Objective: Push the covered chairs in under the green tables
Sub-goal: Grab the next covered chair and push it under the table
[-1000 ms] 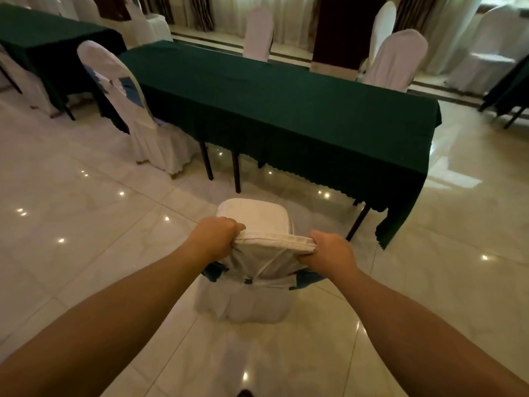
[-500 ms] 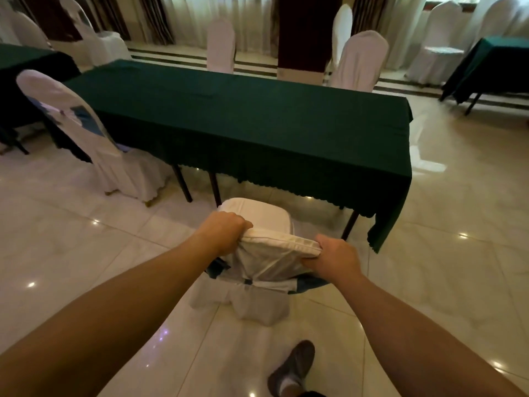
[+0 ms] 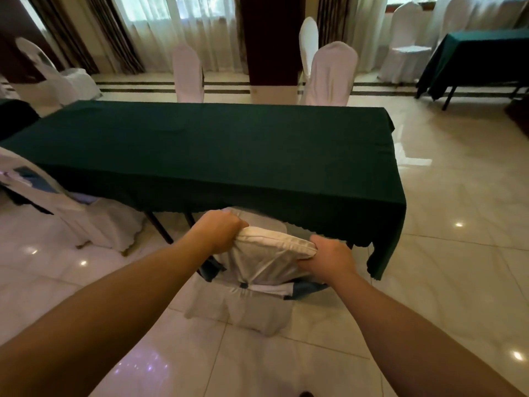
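A white-covered chair (image 3: 263,262) with a blue sash stands right in front of me, its seat partly under the near edge of the long green table (image 3: 214,147). My left hand (image 3: 220,233) grips the left corner of the chair's top rail. My right hand (image 3: 329,257) grips the right corner. Another covered chair (image 3: 71,207) stands at the table's near side on the left, its seat partly under the cloth.
Three covered chairs (image 3: 332,73) stand behind the table's far side by a dark pillar (image 3: 272,44). A second green table (image 3: 481,58) with a chair is at the far right. More covered chairs (image 3: 54,73) are at the far left. Glossy tile floor surrounds everything.
The chair has slid forward with both hands on its back; its seat now reaches under the table's cloth edge. I have stepped closer to the table.
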